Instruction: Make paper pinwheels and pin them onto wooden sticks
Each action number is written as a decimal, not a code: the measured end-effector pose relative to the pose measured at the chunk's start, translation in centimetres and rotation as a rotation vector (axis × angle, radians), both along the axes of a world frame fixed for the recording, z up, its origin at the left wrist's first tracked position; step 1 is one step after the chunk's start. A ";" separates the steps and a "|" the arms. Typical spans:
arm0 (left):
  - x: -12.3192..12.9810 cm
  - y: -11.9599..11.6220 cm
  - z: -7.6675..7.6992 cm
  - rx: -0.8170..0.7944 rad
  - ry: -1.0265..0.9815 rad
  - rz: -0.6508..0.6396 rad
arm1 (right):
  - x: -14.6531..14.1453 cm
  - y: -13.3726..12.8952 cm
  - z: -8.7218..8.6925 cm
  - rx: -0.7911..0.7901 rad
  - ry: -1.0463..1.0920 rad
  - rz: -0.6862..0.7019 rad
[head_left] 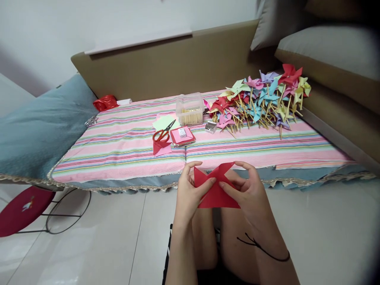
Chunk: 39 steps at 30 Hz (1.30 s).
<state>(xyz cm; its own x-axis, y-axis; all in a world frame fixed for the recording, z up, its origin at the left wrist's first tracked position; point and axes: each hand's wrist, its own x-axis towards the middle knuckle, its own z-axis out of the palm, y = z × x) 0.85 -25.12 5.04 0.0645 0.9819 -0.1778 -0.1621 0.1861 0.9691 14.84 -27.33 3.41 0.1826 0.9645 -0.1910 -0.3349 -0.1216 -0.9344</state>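
Note:
Between my hands, in front of the sofa edge, is a red paper sheet [219, 197] with slits cut in from its corners. My left hand [192, 190] pinches its left side, thumb pressed near the middle. On the other side my right hand [245, 186] grips the paper, its thumb also near the centre and its index finger at the upper right corner. The fingers behind the paper are partly hidden. Farther off on the striped cloth lie red-handled scissors [162, 135] beside a stack of coloured paper squares [183, 136].
A clear plastic box [190, 110] holds thin sticks. Right of it is a small clear case [210, 127], then a heap of finished paper pinwheels [264, 99]. A red plastic bag [105, 103] lies far left. A red round stool [26, 209] stands on the floor.

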 end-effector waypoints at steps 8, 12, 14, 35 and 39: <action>0.1 0.1 -0.3 -0.020 0.006 0.040 | 0.2 0.0 0.0 -0.025 -0.051 0.003; 0.0 0.1 -0.4 0.010 0.031 0.036 | 0.3 0.0 0.0 -0.032 -0.028 0.003; 0.0 0.1 -0.4 0.020 0.039 0.025 | 0.2 0.1 0.0 -0.034 -0.021 -0.003; 0.0 0.3 -0.6 0.112 0.114 0.007 | 0.3 0.4 -0.4 0.000 -0.052 0.037; 0.0 0.4 -0.5 0.099 0.110 0.000 | 0.4 0.4 -0.4 0.004 -0.074 0.060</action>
<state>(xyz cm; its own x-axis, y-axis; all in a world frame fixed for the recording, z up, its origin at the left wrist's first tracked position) 0.83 -24.77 4.49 0.0499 0.9950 -0.0861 -0.0535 0.0887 0.9946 15.25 -26.95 2.99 0.1374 0.9749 -0.1750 -0.2576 -0.1354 -0.9567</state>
